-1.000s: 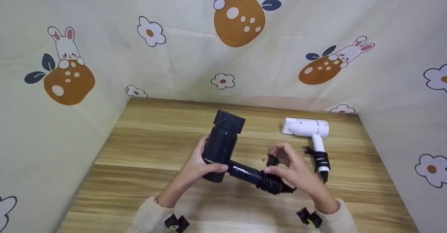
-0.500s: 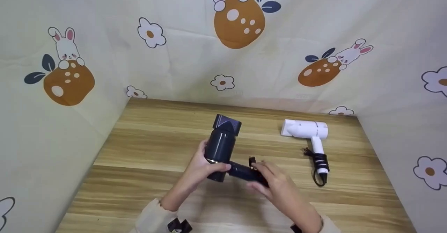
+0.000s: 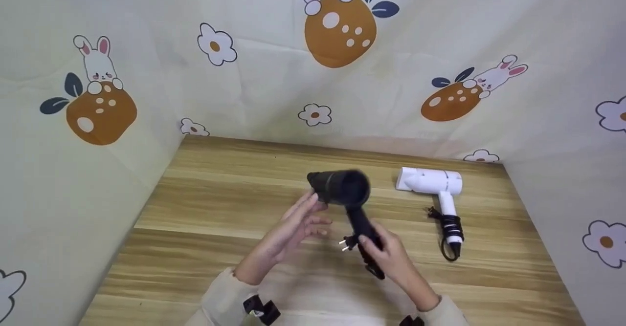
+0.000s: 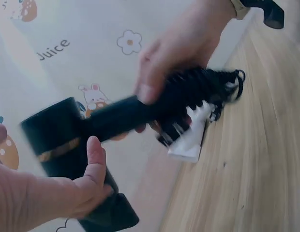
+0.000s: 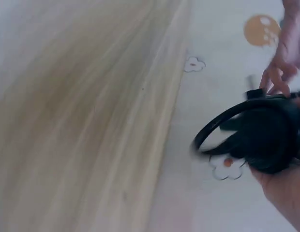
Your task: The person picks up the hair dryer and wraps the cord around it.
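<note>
My right hand (image 3: 391, 253) grips the handle of a black hair dryer (image 3: 335, 187), which is held up over the table. Black cord (image 4: 196, 87) is coiled round the lower handle, and a two-pin plug (image 3: 349, 242) sticks out beside my right fingers. The barrel lies sideways in the head view, its round rear end facing the camera and its nozzle to the left. My left hand (image 3: 288, 229) is beside the nozzle end, fingers mostly straight, fingertips right at the barrel. In the right wrist view a blurred loop of cord (image 5: 208, 128) hangs from the handle end.
A white hair dryer (image 3: 433, 181) lies on the wooden table (image 3: 210, 189) at the right, black cord (image 3: 450, 226) wound round its handle. Behind and at both sides hangs a pale curtain (image 3: 259, 81) printed with rabbits, oranges and flowers.
My right hand has gone from the plug and cord to a grip on the handle. The black hair dryer has turned from nozzle up to nozzle left, and my left hand has loosened from its barrel.
</note>
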A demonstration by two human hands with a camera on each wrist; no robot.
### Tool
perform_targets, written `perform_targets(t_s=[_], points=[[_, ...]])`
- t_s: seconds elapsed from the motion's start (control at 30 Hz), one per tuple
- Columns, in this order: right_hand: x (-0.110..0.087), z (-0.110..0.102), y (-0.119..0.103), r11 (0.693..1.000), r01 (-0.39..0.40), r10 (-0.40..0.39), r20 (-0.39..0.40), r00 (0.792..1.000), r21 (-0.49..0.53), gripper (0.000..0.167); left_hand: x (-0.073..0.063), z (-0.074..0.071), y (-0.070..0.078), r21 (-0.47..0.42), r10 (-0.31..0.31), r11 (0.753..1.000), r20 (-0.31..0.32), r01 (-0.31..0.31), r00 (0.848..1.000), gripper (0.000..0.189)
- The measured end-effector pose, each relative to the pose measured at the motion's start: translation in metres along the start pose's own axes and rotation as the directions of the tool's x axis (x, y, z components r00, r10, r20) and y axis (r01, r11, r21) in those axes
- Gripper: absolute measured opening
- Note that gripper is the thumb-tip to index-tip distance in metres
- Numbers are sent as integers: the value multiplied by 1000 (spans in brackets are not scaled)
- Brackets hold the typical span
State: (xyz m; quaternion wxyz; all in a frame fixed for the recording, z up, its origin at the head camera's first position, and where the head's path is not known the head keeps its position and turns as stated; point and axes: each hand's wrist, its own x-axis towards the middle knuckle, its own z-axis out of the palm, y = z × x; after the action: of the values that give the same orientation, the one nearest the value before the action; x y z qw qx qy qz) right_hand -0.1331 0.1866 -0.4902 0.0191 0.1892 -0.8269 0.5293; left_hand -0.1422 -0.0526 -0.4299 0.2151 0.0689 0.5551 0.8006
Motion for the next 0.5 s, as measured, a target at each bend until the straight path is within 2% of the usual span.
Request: perform_targets(t_s=[0.03,0.07,0.13,0.2,0.27,0.33,0.37,0.43,0.5], points=[[3,-5,3,984,-116,118,-7,993,134,40,1,-1,-1,45,10,999,13,-10,1000,72],[6,-10,7,942,-212,223,-9,975,260,41,1,-1,-2,93,21,995,25,-23,999,72],[12,-19,18,825,-346,394,-16,919,446,42,2,-2,-5,180,28,983,35,-34,999,68],[15,-24,33,734,-401,496,-30,868,548,38,3,-4,-9,250,35,967,36,-43,999,64],[16,-27,49,670,-422,563,-47,825,611,33,4,-6,-12,293,37,955,26,-43,999,59],[15,-27,63,632,-436,605,-57,794,641,27,5,-7,-15,321,36,946,21,-41,999,57],[15,-27,69,622,-445,620,-59,782,645,24,6,-8,-16,333,39,942,23,-45,999,56],[14,-28,78,631,-465,635,-69,770,620,23,7,-9,-17,350,35,936,26,-42,999,55],[15,-29,83,668,-494,640,-91,763,556,30,8,-9,-17,364,34,930,28,-42,999,54]])
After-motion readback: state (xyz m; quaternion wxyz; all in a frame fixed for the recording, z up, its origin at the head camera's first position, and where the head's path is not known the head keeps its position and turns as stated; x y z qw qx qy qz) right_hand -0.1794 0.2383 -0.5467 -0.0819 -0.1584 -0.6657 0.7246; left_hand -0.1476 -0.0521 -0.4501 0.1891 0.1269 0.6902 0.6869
